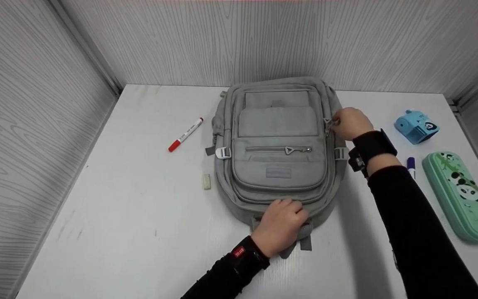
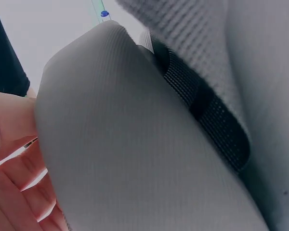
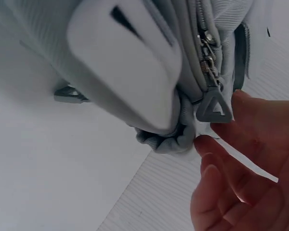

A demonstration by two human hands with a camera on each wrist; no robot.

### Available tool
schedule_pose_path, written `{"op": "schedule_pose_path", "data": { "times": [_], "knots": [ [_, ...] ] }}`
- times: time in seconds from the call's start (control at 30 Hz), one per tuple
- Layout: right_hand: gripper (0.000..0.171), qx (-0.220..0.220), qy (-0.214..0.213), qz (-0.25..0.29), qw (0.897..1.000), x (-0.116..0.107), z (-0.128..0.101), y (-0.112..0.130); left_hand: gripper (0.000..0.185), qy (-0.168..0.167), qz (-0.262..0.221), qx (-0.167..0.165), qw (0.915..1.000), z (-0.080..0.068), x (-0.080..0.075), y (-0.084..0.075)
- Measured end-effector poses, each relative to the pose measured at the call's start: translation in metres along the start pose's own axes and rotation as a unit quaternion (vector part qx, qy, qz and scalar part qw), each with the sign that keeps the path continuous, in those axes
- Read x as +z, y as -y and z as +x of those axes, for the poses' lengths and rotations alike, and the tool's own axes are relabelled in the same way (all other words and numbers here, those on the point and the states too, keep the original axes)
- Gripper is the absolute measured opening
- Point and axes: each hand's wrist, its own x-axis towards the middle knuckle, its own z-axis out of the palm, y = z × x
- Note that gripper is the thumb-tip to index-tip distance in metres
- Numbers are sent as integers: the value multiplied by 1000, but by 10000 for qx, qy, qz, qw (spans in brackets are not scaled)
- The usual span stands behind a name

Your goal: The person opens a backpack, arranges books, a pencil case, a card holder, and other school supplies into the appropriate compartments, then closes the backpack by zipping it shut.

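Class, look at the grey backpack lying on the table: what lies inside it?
Nothing inside shows. The backpack lies flat with its front pockets zipped. The right hand touches a side zipper pull; the left hand grips the near end.

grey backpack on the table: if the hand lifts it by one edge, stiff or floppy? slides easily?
Probably floppy: the backpack lies flat and its fabric bunches near the zipper pull. It looks fairly empty, so likely light. It may slide on the smooth white table when the zipper is tugged, which fits the left hand gripping its near edge while the right hand is at the zipper.
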Motion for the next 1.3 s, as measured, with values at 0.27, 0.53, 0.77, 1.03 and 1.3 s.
{"op": "schedule_pose_path", "data": {
  "times": [0.27,0.53,0.77,1.03,1.3],
  "knots": [
    [18,-321,-719,-32,9969,10,-11,-12,5,-172,37,24,9998,1,2,-1],
    [19,-662,-563,32,9962,14,-32,-21,12,-511,208,-7,9985,1,7,0],
    [11,-914,-668,-123,9935,24,-52,-20,11,-708,199,-56,9973,2,9,1],
    [9,-1056,-698,50,9919,35,-66,-16,11,-660,119,-76,9977,2,10,0],
    [24,-867,-695,202,9936,43,-66,-15,12,-718,89,-39,9974,2,9,-1]
  ]
}}
